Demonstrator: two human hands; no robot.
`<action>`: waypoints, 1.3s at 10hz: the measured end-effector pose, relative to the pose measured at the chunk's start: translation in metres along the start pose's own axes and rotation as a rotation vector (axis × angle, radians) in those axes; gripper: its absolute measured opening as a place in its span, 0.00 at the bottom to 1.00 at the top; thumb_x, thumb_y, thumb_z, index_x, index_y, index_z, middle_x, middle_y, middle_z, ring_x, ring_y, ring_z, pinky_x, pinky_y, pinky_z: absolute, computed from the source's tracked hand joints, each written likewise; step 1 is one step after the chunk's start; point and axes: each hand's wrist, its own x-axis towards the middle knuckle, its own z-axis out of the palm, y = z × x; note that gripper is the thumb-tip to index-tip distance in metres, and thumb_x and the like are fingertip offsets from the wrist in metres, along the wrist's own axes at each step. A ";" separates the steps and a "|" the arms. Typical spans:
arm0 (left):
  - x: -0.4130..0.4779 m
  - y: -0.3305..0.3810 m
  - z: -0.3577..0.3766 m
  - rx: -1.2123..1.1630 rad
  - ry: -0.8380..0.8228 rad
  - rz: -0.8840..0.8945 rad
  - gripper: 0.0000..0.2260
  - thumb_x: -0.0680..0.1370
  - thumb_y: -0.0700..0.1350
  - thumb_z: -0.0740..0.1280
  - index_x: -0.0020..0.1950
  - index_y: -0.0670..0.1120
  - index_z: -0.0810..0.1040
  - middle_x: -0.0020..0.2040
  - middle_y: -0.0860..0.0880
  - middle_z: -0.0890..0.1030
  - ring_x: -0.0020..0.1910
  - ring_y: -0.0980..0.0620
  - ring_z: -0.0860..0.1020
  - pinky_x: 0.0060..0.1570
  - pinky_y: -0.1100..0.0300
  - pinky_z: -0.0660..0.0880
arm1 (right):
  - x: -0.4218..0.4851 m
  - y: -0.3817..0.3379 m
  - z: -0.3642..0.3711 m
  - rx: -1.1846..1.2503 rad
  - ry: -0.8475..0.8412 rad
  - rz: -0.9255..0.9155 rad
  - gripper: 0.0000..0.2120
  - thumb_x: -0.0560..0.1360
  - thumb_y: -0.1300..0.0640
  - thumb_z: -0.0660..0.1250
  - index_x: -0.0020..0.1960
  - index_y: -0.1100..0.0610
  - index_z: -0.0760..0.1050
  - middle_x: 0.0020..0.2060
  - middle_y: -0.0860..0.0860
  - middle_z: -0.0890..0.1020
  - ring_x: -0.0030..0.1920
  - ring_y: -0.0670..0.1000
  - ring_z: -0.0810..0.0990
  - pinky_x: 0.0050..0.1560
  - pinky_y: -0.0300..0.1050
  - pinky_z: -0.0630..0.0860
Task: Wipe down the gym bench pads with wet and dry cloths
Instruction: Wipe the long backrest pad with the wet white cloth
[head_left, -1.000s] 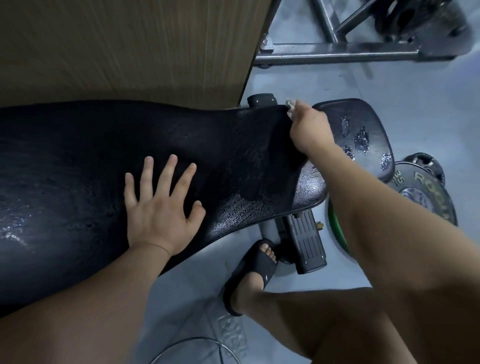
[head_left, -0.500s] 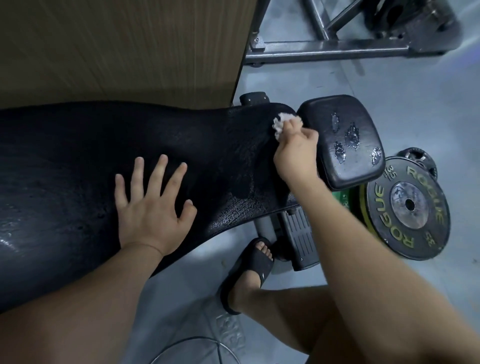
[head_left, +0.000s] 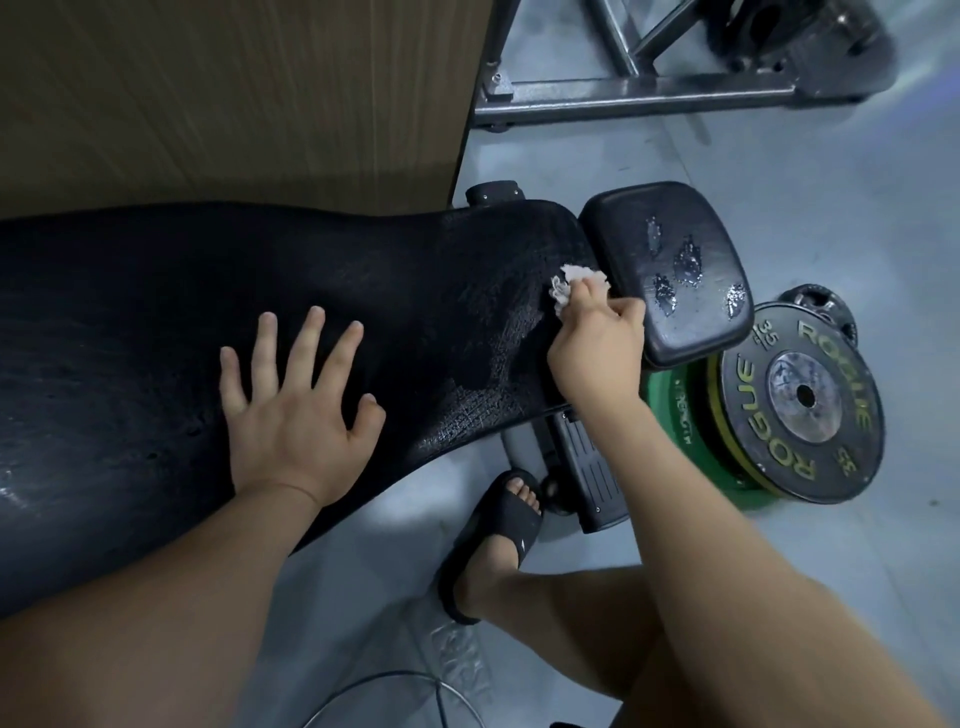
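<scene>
A long black bench pad (head_left: 156, 322) runs across the left and middle of the head view, its surface cracked and worn near its narrow right end. A smaller black seat pad (head_left: 670, 260) with several torn patches sits just to the right of it. My left hand (head_left: 296, 415) lies flat with spread fingers on the long pad's near side. My right hand (head_left: 597, 353) grips a small crumpled white cloth (head_left: 571, 283) and presses it on the long pad's right end, beside the gap to the seat pad.
A wooden panel (head_left: 234, 93) stands behind the bench. A steel rack base (head_left: 634, 98) lies on the grey floor at the top right. Stacked weight plates (head_left: 800, 400) rest beside the seat pad. My sandalled foot (head_left: 498, 525) stands by the bench's black foot (head_left: 587, 467).
My right hand with the cloth has slid from the far edge of the long pad's right end toward me. The left hand has stayed flat on the pad.
</scene>
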 end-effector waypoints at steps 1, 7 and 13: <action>0.000 0.000 0.000 -0.001 -0.001 -0.002 0.31 0.76 0.61 0.55 0.80 0.60 0.59 0.82 0.52 0.56 0.82 0.43 0.47 0.77 0.35 0.46 | 0.026 -0.001 0.000 -0.026 0.004 -0.013 0.23 0.68 0.59 0.47 0.56 0.57 0.75 0.55 0.52 0.80 0.48 0.62 0.75 0.55 0.50 0.63; -0.001 0.000 0.000 -0.017 -0.001 0.002 0.30 0.78 0.60 0.60 0.80 0.60 0.58 0.82 0.52 0.55 0.82 0.43 0.46 0.77 0.35 0.46 | 0.021 0.011 -0.022 0.180 -0.134 0.107 0.26 0.76 0.64 0.53 0.74 0.63 0.67 0.70 0.59 0.75 0.60 0.66 0.72 0.63 0.49 0.63; 0.000 0.000 -0.001 -0.022 0.005 0.000 0.30 0.78 0.60 0.59 0.80 0.60 0.58 0.82 0.52 0.55 0.82 0.43 0.46 0.77 0.35 0.45 | -0.078 -0.084 -0.015 0.444 -0.013 -0.359 0.29 0.70 0.74 0.58 0.70 0.59 0.74 0.63 0.51 0.81 0.58 0.54 0.71 0.64 0.44 0.72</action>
